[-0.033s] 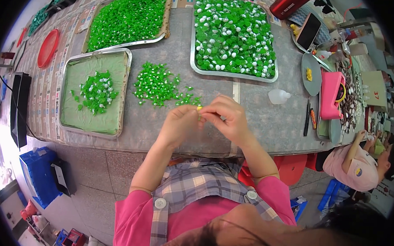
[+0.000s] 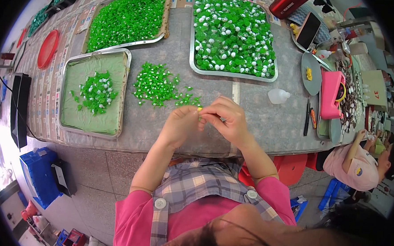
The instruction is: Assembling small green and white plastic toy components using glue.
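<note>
I have both hands together above the near edge of the grey bench (image 2: 259, 126), my left hand (image 2: 179, 124) and right hand (image 2: 226, 118) meeting fingertip to fingertip, each pinching a small green plastic piece with a yellow tip (image 2: 200, 110) between them. I judge I am mid-assembly on this piece. The loose heap of small green-and-white plastic pieces (image 2: 156, 85) lies just beyond my hands; next comes a firm, aligned press.

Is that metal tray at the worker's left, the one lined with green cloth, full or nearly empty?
Nearly empty. The cloth-lined tray holds only one small cluster of green pieces near its middle; most of the green cloth shows bare.
</note>
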Action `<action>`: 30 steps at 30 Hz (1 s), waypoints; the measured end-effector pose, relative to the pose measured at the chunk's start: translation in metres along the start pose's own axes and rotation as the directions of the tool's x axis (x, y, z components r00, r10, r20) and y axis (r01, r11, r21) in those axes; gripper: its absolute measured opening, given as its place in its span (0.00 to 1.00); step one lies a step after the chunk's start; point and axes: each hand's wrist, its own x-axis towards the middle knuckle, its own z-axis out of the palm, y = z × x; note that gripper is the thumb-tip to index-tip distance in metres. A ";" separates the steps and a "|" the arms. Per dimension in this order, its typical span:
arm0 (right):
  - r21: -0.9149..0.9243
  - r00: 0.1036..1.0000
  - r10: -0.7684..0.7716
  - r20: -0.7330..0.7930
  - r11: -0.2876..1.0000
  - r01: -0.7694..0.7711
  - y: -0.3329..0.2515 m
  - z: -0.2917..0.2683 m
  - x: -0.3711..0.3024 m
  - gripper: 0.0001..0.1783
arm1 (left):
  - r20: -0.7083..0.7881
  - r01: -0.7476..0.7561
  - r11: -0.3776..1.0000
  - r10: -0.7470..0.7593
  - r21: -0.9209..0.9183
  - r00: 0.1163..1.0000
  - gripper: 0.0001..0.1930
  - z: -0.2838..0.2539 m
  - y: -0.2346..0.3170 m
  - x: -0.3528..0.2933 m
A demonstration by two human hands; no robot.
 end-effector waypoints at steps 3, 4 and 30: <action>0.035 0.992 0.124 -0.033 0.992 -0.122 0.003 0.001 -0.016 0.08 | 0.100 0.123 0.982 -0.109 -0.143 0.989 0.07 0.005 -0.003 0.003; 0.033 0.991 0.128 -0.039 0.991 -0.127 0.002 0.000 -0.020 0.08 | 0.085 0.132 0.986 -0.124 -0.104 0.989 0.06 0.007 -0.003 0.003; 0.297 0.850 0.329 -0.411 0.930 -0.217 0.008 -0.045 -0.045 0.21 | -0.086 -0.105 0.970 0.088 -0.221 0.992 0.03 0.012 -0.003 0.003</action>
